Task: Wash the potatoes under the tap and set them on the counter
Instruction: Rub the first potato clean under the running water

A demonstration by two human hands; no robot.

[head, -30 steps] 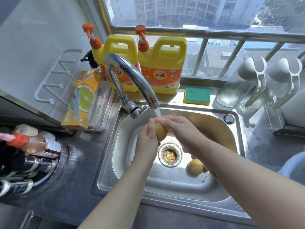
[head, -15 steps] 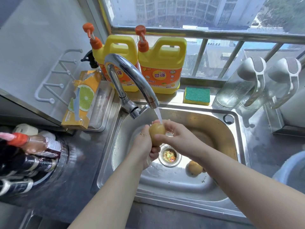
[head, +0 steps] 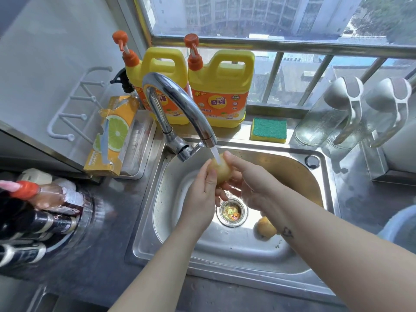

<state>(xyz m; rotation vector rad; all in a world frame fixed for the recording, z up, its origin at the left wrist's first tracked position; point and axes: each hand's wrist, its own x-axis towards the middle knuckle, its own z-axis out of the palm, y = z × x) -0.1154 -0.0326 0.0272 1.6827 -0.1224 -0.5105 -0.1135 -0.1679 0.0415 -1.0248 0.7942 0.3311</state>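
Mid-wash: left hand and right hand together, both gripping potato under tap stream, over sink; second potato waits beside drain; none seen on counter yet

One potato is held under the tap, in the water stream, above the sink. The left hand cups its 9 o'clock side; the right hand curls round its 3 o'clock side. From the drain strainer, a second potato lies at 4 o'clock on the basin floor. A sponge sits at 1 o'clock on the ledge.
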